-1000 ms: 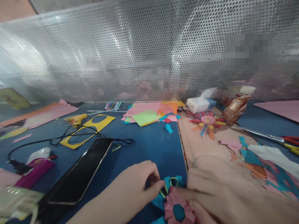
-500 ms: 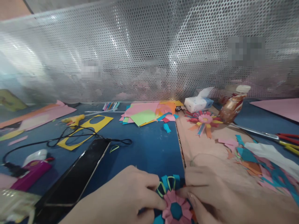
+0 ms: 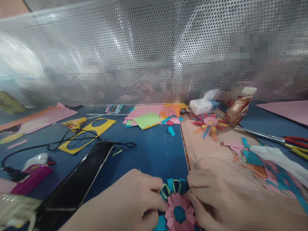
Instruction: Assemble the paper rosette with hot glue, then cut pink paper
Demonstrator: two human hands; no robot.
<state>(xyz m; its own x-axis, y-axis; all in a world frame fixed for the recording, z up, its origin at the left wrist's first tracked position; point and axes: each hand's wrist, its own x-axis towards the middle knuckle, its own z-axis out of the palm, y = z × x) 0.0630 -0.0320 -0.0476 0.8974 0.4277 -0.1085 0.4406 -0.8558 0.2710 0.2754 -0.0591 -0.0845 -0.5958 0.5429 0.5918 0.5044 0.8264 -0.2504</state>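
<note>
Between my two hands at the bottom of the view lies a paper flower [image 3: 181,205], with a pink pleated ring, a blue centre and blue and light-green loops around it. My left hand [image 3: 134,199] grips its left edge with curled fingers. On the other side, the bent fingers of my right hand [image 3: 211,199] pinch the flower's right edge. The lower part of the flower runs out of the frame. A finished-looking paper flower [image 3: 210,123] with coloured strips lies farther back, near a tissue pack [image 3: 203,106].
To the left lie a black phone [image 3: 74,183], a dark cable [image 3: 79,139], a yellow glue gun [image 3: 75,123] and cut yellow card [image 3: 96,130]. Coloured paper [image 3: 149,118] is stacked at the back by a perforated metal screen [image 3: 144,41]. Right are a bottle [image 3: 238,109], scissors [image 3: 276,137] and paper scraps [image 3: 257,170].
Both hands still hold the flower. It has turned or shifted slightly, its centre a little higher and to the left. The right fingers have moved slightly left.
</note>
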